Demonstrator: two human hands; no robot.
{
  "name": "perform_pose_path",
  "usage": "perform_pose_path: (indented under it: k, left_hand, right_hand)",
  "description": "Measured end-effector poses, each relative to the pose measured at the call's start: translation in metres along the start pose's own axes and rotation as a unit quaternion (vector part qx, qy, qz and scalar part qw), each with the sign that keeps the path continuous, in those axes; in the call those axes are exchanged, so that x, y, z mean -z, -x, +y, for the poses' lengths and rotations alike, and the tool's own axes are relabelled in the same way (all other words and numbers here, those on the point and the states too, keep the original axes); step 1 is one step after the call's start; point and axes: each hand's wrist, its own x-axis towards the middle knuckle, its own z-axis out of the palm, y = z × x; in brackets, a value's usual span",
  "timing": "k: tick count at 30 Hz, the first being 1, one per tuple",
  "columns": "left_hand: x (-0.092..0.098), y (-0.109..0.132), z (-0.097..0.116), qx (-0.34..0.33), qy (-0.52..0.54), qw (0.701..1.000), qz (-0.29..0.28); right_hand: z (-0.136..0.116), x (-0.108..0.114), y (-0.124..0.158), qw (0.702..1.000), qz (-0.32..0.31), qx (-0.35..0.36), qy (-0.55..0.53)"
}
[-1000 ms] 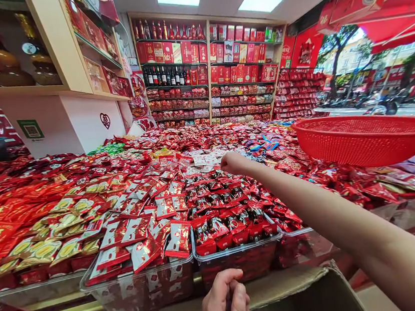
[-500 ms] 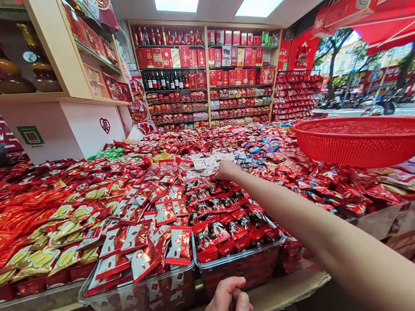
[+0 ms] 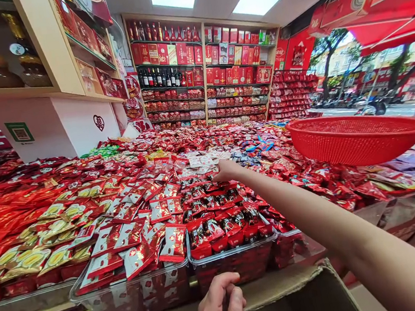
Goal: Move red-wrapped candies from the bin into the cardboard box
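Note:
My right hand (image 3: 227,170) reaches to the far end of a clear plastic bin (image 3: 234,251) of red-and-black wrapped packets (image 3: 222,232). Its fingers bend down closed at the packets there; what they grip, if anything, is hidden. Low in front of the same bin is my left hand (image 3: 220,305), its fingers curled in and the thumb near them, with nothing showing between. Beside that bin on the left, a second clear bin (image 3: 132,281) is heaped with red-and-white packets (image 3: 139,258). White packets (image 3: 200,160) lie just beyond my right hand.
An open cardboard box (image 3: 284,291) stands below the bins, under my hands. A large red plastic basket (image 3: 357,139) rests on the packets at the right. Gold-and-red packets (image 3: 34,260) fill the left side. Shelves (image 3: 202,70) of bottles and red boxes line the back wall.
The view has shifted slightly, so the bins sit a little further left and more of the cardboard box shows. Both hands keep nearly the same places and poses.

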Motion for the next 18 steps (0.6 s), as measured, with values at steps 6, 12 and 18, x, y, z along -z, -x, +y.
perform_pose_path:
  k: [6, 12, 18]
  left_hand:
    - [0.001, 0.0, 0.003, 0.005, 0.002, 1.0, -0.001]
    - [0.001, 0.0, 0.003, 0.005, 0.013, 1.0, 0.004]
    - [0.001, 0.0, 0.005, -0.002, 0.001, 1.0, 0.004]
  right_hand:
    - [0.001, -0.001, 0.009, 1.0, -0.006, 0.025, 0.011]
    - [-0.001, 0.0, 0.023, 0.996, -0.008, 0.092, -0.008]
    - [-0.006, -0.005, 0.03, 0.992, 0.001, 0.124, -0.016]
